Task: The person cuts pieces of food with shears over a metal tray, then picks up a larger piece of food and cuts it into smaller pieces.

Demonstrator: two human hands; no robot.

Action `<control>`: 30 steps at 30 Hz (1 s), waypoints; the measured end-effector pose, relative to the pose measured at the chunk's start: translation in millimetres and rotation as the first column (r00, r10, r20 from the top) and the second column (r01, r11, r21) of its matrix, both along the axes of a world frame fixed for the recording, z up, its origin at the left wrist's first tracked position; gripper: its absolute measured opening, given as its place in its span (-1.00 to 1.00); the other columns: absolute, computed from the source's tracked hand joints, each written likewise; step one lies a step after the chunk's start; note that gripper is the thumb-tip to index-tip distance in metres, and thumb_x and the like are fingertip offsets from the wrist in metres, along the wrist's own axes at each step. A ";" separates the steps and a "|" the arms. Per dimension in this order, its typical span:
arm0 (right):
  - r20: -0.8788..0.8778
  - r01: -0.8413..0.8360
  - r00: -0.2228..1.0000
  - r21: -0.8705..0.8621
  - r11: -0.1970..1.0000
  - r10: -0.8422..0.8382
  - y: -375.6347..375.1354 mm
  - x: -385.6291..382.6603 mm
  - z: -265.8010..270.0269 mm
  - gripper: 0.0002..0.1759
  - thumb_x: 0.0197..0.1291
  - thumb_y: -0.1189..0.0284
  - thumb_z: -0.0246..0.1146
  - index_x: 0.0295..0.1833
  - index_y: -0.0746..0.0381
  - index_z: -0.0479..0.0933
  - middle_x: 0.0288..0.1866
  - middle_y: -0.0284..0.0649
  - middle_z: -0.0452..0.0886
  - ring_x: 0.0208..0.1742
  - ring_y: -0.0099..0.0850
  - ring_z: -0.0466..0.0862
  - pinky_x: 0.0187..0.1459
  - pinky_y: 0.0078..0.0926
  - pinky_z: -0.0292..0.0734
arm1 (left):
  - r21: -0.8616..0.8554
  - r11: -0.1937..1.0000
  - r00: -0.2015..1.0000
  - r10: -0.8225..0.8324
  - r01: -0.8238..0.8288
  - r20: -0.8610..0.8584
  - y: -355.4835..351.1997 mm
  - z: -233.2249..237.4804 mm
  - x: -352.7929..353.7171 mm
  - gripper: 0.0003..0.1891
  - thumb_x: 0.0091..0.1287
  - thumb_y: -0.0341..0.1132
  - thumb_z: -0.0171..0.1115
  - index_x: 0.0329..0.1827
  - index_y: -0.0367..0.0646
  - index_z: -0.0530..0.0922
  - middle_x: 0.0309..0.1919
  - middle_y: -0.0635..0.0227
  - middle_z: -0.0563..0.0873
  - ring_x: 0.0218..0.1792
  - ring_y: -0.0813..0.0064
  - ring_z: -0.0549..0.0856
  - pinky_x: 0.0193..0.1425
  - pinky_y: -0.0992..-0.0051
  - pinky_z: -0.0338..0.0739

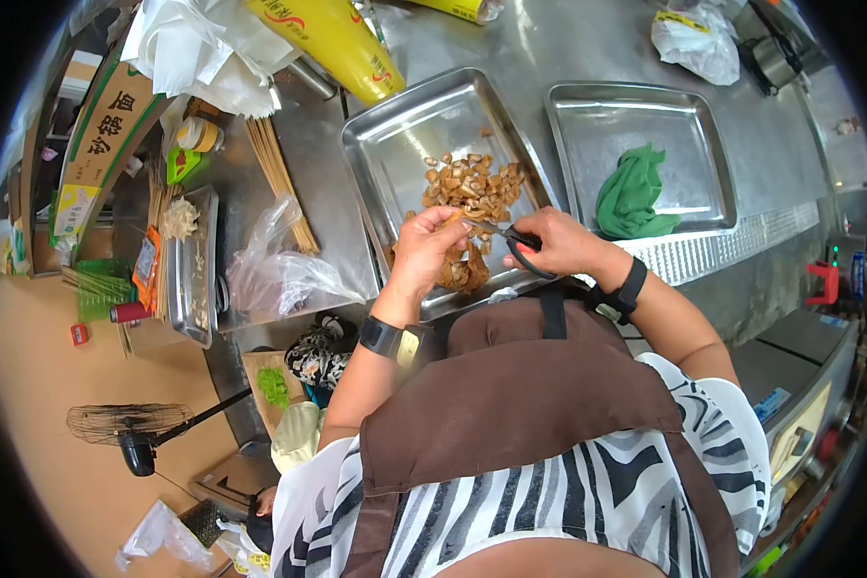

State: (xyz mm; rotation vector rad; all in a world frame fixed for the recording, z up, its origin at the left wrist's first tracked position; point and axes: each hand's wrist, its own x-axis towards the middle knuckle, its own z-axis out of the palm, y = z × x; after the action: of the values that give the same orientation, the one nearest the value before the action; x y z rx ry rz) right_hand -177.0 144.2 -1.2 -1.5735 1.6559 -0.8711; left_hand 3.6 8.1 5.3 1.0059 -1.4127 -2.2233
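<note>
My right hand [557,241] is closed round the black handles of a pair of scissors [524,252]. The blades point left, toward the fingertips of my left hand [422,252]. A brown food piece is pinched in those fingers, mostly hidden by them, right at the blade tips. Both hands are over the near half of a steel tray [390,144]. Small cut brown food pieces [472,183] lie heaped in it just beyond my hands. Larger brown pieces [464,272] sit below the scissors, near the tray's close edge.
Right of the tray, a second steel tray [588,116] holds a green cloth [636,193]. Yellow rolls [342,48] lie behind. To the left are wooden skewers [281,183], a clear plastic bag [284,265] and a narrow tray [193,299]. A fan [137,448] stands lower left.
</note>
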 end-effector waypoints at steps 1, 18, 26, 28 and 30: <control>-0.022 -0.013 1.000 -0.028 1.000 0.013 0.0 0.1 -0.7 -0.52 -0.05 0.19 0.39 -0.60 0.35 0.37 -0.69 -0.01 0.34 -0.62 -0.06 0.37 -0.55 -0.24 0.20 | -0.036 0.999 0.999 -0.010 0.012 0.033 -0.4 1.5 -0.3 -0.89 0.19 -0.50 0.25 -0.24 -0.29 0.58 -0.49 0.44 0.63 -0.48 0.67 0.55 -0.34 0.67 0.43; -0.195 0.104 0.972 -0.126 0.987 -0.127 -0.8 11.1 -13.3 -0.59 0.01 0.22 0.37 -0.58 0.32 0.44 -0.65 -0.05 0.45 -0.58 -0.06 0.46 -0.54 -0.25 0.30 | -0.072 0.991 0.975 -0.095 0.112 0.201 -5.2 4.2 -2.1 -0.92 0.17 -0.49 0.27 -0.28 -0.25 0.59 -0.53 0.46 0.61 -0.54 0.68 0.53 -0.41 0.66 0.42; 0.492 0.218 0.837 0.098 0.971 -0.237 -24.2 6.1 -6.2 -0.62 0.10 0.39 0.34 0.05 0.28 0.54 -0.23 -0.39 0.59 -0.23 -0.65 0.49 -0.14 -0.62 0.42 | 0.086 0.991 0.991 -0.098 0.106 -0.090 -1.3 -7.8 -5.6 -0.70 0.38 -0.26 0.12 0.09 -0.23 0.52 -0.47 0.45 0.53 -0.43 0.62 0.49 -0.28 0.60 0.44; 0.542 0.199 0.815 0.071 0.977 -0.205 -32.0 10.7 5.8 -0.61 0.11 0.42 0.33 0.07 0.27 0.53 -0.19 -0.37 0.60 -0.21 -0.65 0.49 -0.12 -0.62 0.42 | 0.218 0.971 0.984 -0.065 0.101 -0.167 2.5 -2.8 -7.0 -0.69 0.42 -0.24 0.04 0.12 -0.22 0.47 -0.47 0.43 0.50 -0.45 0.60 0.46 -0.32 0.59 0.40; 0.610 0.138 0.781 0.034 0.990 -0.130 -39.1 14.3 6.8 -0.59 0.11 0.45 0.30 0.11 0.26 0.51 -0.10 -0.34 0.62 -0.13 -0.64 0.52 -0.05 -0.61 0.42 | 0.344 0.934 0.972 -0.014 0.096 -0.235 1.8 0.2 -4.9 -0.68 0.46 -0.22 -0.03 0.15 -0.22 0.43 -0.46 0.42 0.46 -0.47 0.59 0.43 -0.36 0.59 0.37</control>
State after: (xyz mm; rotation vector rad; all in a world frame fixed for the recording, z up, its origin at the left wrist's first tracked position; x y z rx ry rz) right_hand -162.7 105.0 5.5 -1.0146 1.2852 -1.3049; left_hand -1.3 9.9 5.6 0.7834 -0.9732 -2.5997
